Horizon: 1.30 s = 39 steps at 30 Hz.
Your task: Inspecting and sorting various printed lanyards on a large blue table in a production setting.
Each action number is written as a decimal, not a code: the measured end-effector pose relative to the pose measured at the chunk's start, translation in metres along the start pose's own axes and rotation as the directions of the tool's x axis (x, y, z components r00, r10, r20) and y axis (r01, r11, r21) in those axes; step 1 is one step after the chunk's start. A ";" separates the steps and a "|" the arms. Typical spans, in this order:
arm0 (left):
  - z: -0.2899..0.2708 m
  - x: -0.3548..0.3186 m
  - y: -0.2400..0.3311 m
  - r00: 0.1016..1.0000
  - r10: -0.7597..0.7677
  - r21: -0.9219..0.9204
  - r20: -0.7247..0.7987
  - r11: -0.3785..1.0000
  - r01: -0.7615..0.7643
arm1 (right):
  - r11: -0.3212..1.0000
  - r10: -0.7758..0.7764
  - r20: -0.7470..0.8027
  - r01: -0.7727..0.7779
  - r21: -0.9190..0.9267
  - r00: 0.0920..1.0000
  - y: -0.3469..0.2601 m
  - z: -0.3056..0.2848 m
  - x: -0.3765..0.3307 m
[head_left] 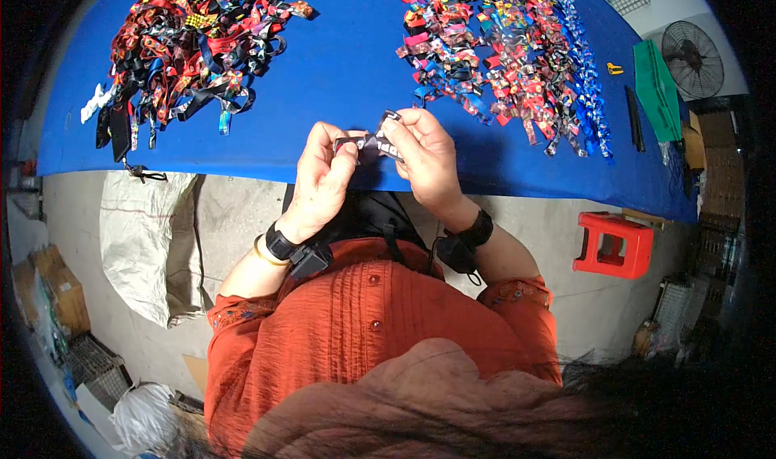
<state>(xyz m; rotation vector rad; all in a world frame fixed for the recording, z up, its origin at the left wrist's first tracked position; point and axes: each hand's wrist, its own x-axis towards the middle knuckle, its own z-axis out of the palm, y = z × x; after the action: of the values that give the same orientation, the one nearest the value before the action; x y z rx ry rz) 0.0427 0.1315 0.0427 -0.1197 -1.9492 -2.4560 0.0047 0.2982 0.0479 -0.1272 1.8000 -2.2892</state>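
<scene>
A short dark patterned ribbon piece [374, 142] is pinched between both my hands over the near edge of the blue table [339, 63]. My left hand [322, 180] grips its left end with thumb and fingers. Gripping its right end is my right hand [428, 162], fingers curled over the top. Both wrists wear black straps. A heap of loose red, black and yellow ribbons [190, 43] lies at the table's far left. A second heap of folded multicoloured ribbon bows [505, 51] lies at the far right.
A green flat bundle [656, 87], a black stick [634, 120] and a small yellow tool [615, 69] lie at the table's right end. Below it are a red plastic stool [613, 243], a white sack [149, 237] at left, and a floor fan [693, 59].
</scene>
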 end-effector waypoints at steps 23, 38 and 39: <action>-0.011 0.009 -0.001 0.918 0.352 0.427 -0.183 0.869 -0.248 | 0.980 -0.200 -0.106 0.198 -0.029 0.974 0.011 0.000 0.008; -0.016 0.006 -0.003 0.990 -0.133 -0.365 0.043 0.921 0.140 | 0.800 -0.429 0.140 0.447 -0.399 0.892 -0.003 0.016 -0.019; -0.014 0.006 0.001 0.990 -0.133 -0.365 0.038 0.921 0.138 | 0.878 -0.367 0.060 0.367 -0.307 0.928 0.000 0.014 -0.020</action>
<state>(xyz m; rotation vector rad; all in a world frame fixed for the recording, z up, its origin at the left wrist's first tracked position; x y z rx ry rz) 0.0358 0.1176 0.0412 0.0012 -1.5245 -2.8911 0.0274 0.2898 0.0529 -0.5705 2.2964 -2.2010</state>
